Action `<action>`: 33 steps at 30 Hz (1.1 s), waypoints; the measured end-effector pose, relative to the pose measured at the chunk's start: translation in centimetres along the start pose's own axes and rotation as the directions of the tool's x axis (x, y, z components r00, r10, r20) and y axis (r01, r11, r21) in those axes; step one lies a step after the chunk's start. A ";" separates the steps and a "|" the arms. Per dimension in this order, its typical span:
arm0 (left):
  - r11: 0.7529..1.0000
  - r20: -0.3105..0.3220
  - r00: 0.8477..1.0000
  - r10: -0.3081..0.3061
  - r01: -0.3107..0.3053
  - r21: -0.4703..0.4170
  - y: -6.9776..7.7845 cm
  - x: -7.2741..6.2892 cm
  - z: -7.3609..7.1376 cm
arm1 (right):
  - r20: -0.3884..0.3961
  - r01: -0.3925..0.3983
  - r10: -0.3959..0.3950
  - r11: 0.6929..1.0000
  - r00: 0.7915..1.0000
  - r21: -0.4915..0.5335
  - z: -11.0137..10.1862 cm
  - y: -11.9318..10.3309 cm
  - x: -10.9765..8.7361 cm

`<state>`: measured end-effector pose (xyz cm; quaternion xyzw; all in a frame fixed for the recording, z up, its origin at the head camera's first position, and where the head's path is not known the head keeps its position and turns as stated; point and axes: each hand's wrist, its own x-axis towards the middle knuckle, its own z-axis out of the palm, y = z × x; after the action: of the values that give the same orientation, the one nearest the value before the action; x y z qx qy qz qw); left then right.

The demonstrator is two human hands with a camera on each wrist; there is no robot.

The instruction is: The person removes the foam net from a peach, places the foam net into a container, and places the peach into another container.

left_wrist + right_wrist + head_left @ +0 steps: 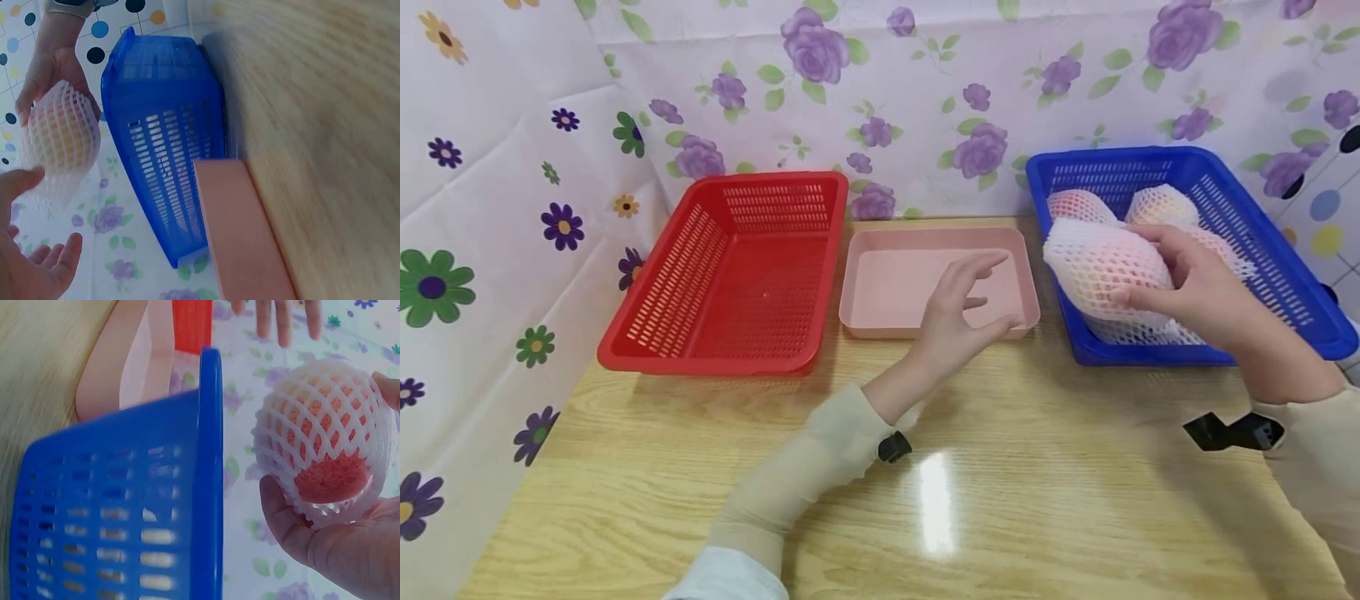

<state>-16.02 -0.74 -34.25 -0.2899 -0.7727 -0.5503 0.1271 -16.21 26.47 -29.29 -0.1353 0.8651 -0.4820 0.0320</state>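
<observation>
My right hand [1206,287] grips a round red-and-yellow fruit in a white foam net [1101,267], raised over the left side of the blue basket [1318,312]. In the right wrist view, the thumb and fingers curl round the netted fruit [312,419], and its red end shows through the net's opening. Several more netted fruits [1161,204] lie in that basket, partly hidden by the hand. My left hand [947,317] hovers above the pink tray [887,283], holding nothing. Its thumb and fingers are spread apart, facing the fruit.
At the left stands a red basket [763,287] with slotted walls and nothing inside. The pink tray sits between the two baskets on a wood-grain table [850,533]. Flowered cloth [925,108] hangs behind, and another flowered sheet [482,275] covers the left side.
</observation>
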 end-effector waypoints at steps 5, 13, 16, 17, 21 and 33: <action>0.974 0.080 0.984 0.161 -0.171 0.149 -0.3 0.1 -0.3 | 0.080 0.092 -0.093 0.996 0.992 0.008 1.1 -0.6 0.1; 0.890 0.171 0.938 0.300 -0.340 0.305 -0.3 0.4 -0.3 | 0.206 0.217 -0.217 0.976 0.954 0.026 2.3 -1.0 0.3; 0.874 0.195 0.932 0.306 -0.356 0.331 -0.3 0.5 -0.5 | 0.254 0.252 -0.258 0.966 0.932 0.054 2.7 -1.1 0.5; 0.868 0.203 0.929 0.309 -0.363 0.339 -0.3 0.5 -0.5 | 0.264 0.257 -0.266 0.964 0.927 0.067 2.9 -1.1 0.6; 0.866 0.248 0.917 0.312 -0.382 0.323 -0.4 0.5 -0.8 | 0.280 0.249 -0.278 0.959 0.919 0.136 3.3 -1.2 0.7; 0.968 0.153 0.958 0.242 -0.248 0.023 -0.8 0.5 -2.2 | 0.239 0.223 -0.358 0.864 0.903 0.451 4.1 -1.5 0.7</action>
<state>-17.17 -2.86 -33.84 -0.4209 -0.7494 -0.4908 0.1423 -15.81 22.19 -30.16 -0.3307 0.6961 -0.6252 0.1233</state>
